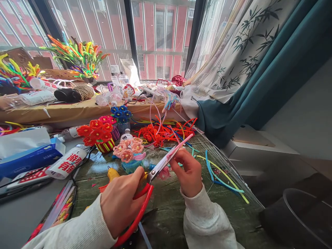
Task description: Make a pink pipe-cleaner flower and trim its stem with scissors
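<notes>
My left hand [121, 202] grips red-handled scissors [145, 193], blades pointing up and right. My right hand [189, 174] pinches a pink pipe cleaner [181, 145] whose free end rises toward the upper right, lying along the scissor blades [162, 164]. A small pink piece [164, 173] sits just below the blades by my right fingers. Just beyond the hands stands a small pot of pink pipe-cleaner flowers [129, 152].
Red-orange flower pot [100, 136], pink and blue flower pots [120, 116], a heap of red and orange pipe cleaners [162, 131], loose blue and yellow ones [220, 173], a yellow glue gun [112, 173], tissue packs [31, 157] at left, teal curtain [259, 76], dark bin [301, 214] lower right.
</notes>
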A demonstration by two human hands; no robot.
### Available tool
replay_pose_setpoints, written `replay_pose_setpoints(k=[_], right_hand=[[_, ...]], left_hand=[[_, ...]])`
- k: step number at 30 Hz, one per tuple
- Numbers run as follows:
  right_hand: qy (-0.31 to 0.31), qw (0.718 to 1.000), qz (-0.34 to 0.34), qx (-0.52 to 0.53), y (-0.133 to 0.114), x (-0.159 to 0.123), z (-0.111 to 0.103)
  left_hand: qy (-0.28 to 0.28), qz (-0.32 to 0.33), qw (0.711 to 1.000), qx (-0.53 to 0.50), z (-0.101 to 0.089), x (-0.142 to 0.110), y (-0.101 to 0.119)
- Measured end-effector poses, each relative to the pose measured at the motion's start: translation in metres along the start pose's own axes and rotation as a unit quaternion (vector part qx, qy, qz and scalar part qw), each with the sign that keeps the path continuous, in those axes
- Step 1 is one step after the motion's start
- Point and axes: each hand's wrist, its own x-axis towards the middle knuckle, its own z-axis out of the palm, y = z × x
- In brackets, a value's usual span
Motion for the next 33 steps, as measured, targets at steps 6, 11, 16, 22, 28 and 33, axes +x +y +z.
replay_pose_setpoints(k=[6,11,16,22,28,33], right_hand=[[-0.011,1.000,-0.002,0.005,-0.003,0.000,0.001],[-0.014,1.000,-0.001,0.015,-0.003,-0.001,0.002],[0.000,0.999,0.000,0.040,0.001,-0.003,0.005],[0.008,0.998,0.003,0.057,0.002,-0.004,0.006],[0.011,0.998,0.008,0.061,0.001,-0.005,0.008],[0.006,0.998,0.013,0.057,0.001,-0.006,0.010]], left_hand=[[-0.018,-0.001,1.000,-0.001,-0.001,-0.001,-0.001],[-0.031,-0.012,0.999,-0.003,-0.001,-0.003,0.000],[-0.031,-0.040,0.999,0.010,0.001,-0.003,0.004],[-0.026,-0.049,0.998,0.024,0.002,-0.002,0.006],[-0.022,-0.050,0.998,0.021,0.000,-0.003,0.007],[-0.035,-0.053,0.998,0.010,0.001,-0.002,0.007]])
